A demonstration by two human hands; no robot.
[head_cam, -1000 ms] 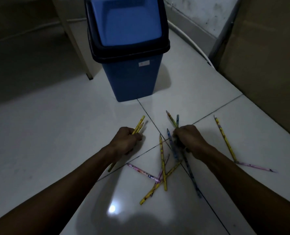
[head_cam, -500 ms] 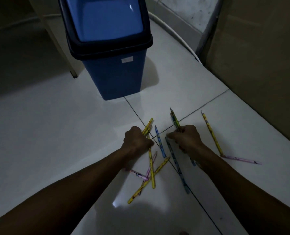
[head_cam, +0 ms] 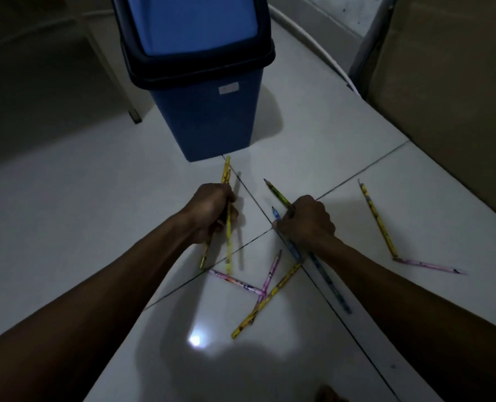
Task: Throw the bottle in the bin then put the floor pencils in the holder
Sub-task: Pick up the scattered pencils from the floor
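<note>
The left hand [head_cam: 212, 210] grips yellow pencils [head_cam: 227, 227], the right hand [head_cam: 307, 220] grips dark pencils [head_cam: 278, 194], and other loose pencils [head_cam: 265, 300] lie on the white floor [head_cam: 313, 134] near the blue bin [head_cam: 206, 111].

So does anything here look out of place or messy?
Yes: colourful wooden pencils lie scattered and crossing on the white tiled floor before the blue plastic bin. Two more sit apart to the right. The left hand and right hand each grip some.
</note>
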